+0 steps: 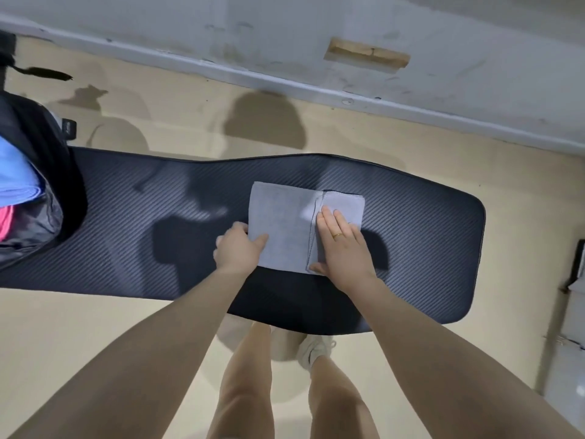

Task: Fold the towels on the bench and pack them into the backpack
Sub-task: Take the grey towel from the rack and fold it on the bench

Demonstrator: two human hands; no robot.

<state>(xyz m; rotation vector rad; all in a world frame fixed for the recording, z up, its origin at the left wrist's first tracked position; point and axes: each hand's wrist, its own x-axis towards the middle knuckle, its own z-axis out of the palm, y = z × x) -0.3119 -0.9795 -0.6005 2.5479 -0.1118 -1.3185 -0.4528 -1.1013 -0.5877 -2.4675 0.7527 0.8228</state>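
Note:
A grey towel (285, 223), partly folded, lies flat on the black padded bench (411, 223). Its right part is doubled over along a seam. My left hand (239, 250) grips the towel's left edge, thumb on top and fingers under the cloth. My right hand (343, 245) presses flat on the folded right part, fingers straight, a gold ring on one finger. At the far left stands the black backpack (47, 172), open, with a blue towel (19, 175) and a pink one (6, 221) inside.
The bench runs left to right over a beige floor (95, 327). A grey wall (348, 42) with a skirting lies beyond it. My legs and a white shoe (311, 351) are below the bench's near edge. Grey objects stand at the right edge.

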